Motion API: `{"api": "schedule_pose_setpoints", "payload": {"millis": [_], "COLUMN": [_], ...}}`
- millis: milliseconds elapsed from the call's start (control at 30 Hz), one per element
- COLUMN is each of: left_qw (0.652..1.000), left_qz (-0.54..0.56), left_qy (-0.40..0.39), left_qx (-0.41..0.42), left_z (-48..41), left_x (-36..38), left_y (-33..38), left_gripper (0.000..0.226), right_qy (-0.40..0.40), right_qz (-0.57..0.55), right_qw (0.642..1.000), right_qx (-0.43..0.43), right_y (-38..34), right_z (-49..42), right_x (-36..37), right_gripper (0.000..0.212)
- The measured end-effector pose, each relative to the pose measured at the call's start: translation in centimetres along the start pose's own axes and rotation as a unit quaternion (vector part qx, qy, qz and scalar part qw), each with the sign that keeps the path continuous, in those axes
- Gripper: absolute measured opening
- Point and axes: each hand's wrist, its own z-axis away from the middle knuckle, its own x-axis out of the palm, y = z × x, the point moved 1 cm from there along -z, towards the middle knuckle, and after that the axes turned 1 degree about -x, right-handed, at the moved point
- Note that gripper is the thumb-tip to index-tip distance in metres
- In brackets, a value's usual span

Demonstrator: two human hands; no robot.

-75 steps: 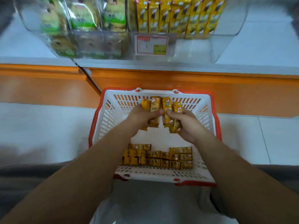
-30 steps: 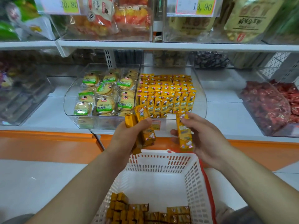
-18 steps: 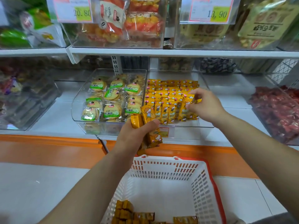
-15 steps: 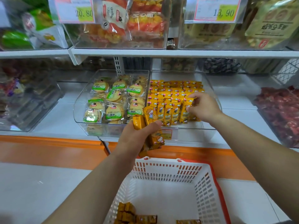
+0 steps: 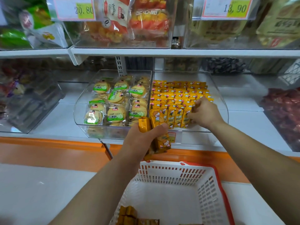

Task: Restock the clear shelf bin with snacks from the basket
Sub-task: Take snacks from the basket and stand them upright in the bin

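Lower centre: basket (image 5: 211,189) with a few bars (image 5: 129,215) left flat inside. Mid-frame: left hand (image 5: 142,140) clenched round several bars (image 5: 159,140), long axes upright, slightly tilted; loose bundle could slip, falling outside the basket. Beyond, right hand (image 5: 205,113) pinching a bar into the bin's (image 5: 224,111) front row (image 5: 170,114); upright neighbours could topple.

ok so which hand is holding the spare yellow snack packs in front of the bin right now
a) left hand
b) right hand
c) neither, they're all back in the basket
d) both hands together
a) the left hand grips a small bunch of yellow snack packs just in front of the clear bin, above the basket, while the right hand reaches into the bin at the front row of packs.
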Motion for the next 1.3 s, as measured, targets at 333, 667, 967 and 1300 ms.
{"api": "schedule_pose_setpoints", "payload": {"millis": [333, 667, 967, 1300], "left_qw": [0.999, 0.997, 0.996, 0.999], "left_qz": [-0.006, -0.030, -0.054, -0.048], "left_qy": [-0.049, -0.069, -0.055, 0.020], "left_qx": [-0.001, 0.017, 0.036, 0.012], "left_z": [1.2, 1.8, 1.5, 0.9], "left_x": [1.7, 2.7, 1.9, 1.1], "left_y": [-0.5, -1.5, -1.6, -0.9], "left_gripper": [0.060, 0.066, 0.041, 0.002], "right_qy": [-0.199, -0.258, -0.311, -0.076], "right_qz": [-0.268, -0.289, -0.422, -0.286], "right_qw": [0.940, 0.921, 0.852, 0.954], "right_qx": [-0.074, -0.046, -0.015, -0.054], "right_y": [-3.1, -2.4, -1.9, -0.9], "right_z": [11.7, 14.1, 13.0, 8.6], "right_x": [-4.6, -3.5, -3.6, -7.9], "right_gripper": [0.027, 0.079, 0.078, 0.027]}}
